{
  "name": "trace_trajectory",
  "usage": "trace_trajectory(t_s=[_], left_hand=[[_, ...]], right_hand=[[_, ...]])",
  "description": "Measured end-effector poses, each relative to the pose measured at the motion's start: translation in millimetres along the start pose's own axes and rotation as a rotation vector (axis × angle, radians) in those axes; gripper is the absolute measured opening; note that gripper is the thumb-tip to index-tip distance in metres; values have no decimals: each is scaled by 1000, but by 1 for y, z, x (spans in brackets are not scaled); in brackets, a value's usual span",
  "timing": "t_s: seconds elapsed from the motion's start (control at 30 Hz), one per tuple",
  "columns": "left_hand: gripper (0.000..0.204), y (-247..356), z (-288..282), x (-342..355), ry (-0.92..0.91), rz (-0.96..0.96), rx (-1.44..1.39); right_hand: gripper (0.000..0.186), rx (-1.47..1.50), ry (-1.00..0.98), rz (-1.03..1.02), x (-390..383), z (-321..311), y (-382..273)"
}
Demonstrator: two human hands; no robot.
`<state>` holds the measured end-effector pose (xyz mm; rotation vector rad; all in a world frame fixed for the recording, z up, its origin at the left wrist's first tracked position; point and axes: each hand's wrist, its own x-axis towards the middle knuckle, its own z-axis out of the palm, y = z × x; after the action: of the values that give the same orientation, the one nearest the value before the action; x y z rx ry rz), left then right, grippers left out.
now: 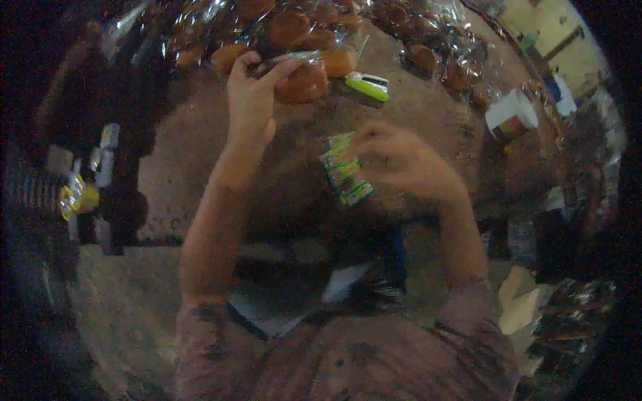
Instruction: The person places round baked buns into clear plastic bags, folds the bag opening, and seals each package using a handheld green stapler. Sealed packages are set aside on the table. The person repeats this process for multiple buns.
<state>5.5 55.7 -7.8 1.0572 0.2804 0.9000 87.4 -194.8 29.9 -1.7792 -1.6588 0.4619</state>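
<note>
My left hand (252,100) is closed, with thumb and fingers pinching the top of a clear plastic bag. Inside the bag is a brown, rounded item (302,83), which hangs low over the brown table. My right hand (408,160) reaches over a loose stack of green and yellow printed cards (348,184) close to the table's near edge. Its bent fingers overlap the cards and are blurred, so whether they grip one cannot be made out. A lime green and white stapler (368,87) lies just beyond the cards, to the right of the bagged item.
Several brown items in shiny clear bags (287,28) crowd the table's far side, and more (424,59) lie at the far right. A white cup (511,113) with a coloured patch lies tipped at the right. A yellow object (80,198) is off the table's left side.
</note>
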Motion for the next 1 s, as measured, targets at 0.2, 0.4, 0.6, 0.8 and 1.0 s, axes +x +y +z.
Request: trace_trajectory(t_s=[0.2, 0.4, 0.6, 0.8, 1.0], left_hand=[[65, -4, -1, -3, -23, -87, 87], [54, 6, 2, -11, 28, -166, 0], [49, 7, 5, -9, -27, -136, 37], [41, 5, 10, -17, -28, -162, 82], [36, -3, 12, -18, -94, -151, 47]], right_hand=[[35, -311, -177, 28, -33, 21, 1], [33, -262, -141, 6, -38, 22, 14], [24, -250, -14, -93, -46, 32, 26], [16, -88, 655, 41, -1, 4, 10], [26, -256, 601, 101, 86, -3, 23]])
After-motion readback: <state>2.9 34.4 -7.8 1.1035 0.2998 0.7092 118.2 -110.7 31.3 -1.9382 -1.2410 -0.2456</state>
